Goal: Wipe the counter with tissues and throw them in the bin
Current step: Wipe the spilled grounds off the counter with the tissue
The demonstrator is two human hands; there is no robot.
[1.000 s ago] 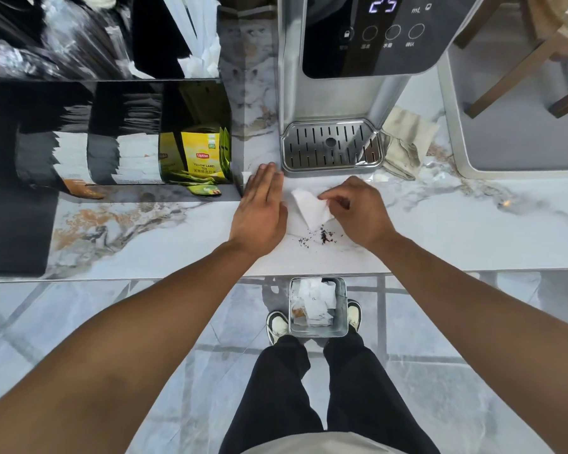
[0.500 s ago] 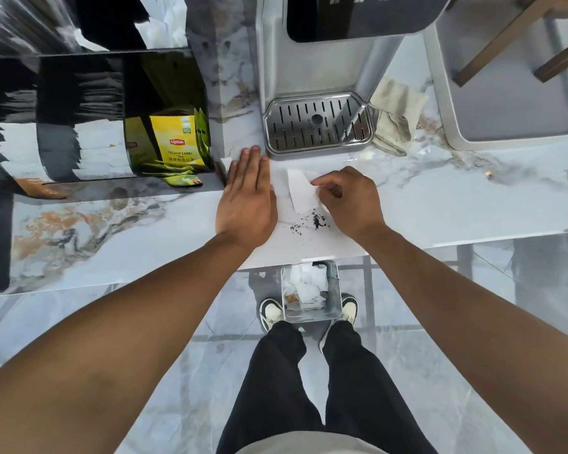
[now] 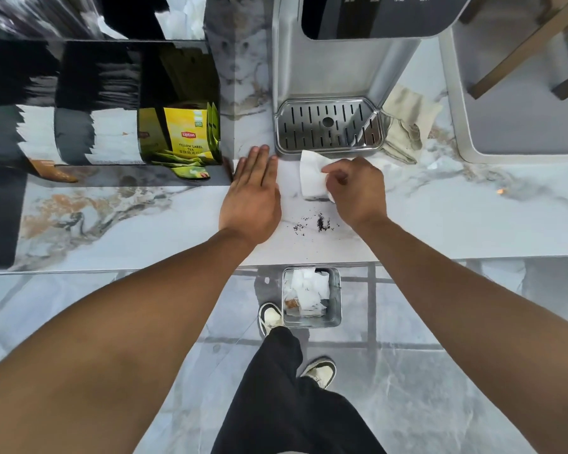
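Observation:
My right hand pinches a white tissue against the marble counter, just in front of the drip tray. Dark tea crumbs lie scattered on the counter a little nearer to me than the tissue. Flat on the counter to the left of the tissue rests my left hand, palm down, fingers together, holding nothing. On the floor below the counter edge stands a small square metal bin with crumpled tissues inside.
A water dispenser with a slotted drip tray stands behind the tissue. A beige cloth lies to its right. A black organiser with Lipton tea bags sits at left. My shoes stand beside the bin.
My right hand has shifted the tissue slightly away from me, toward the drip tray, leaving the crumbs uncovered. The left hand stays flat. The camera view has moved a little.

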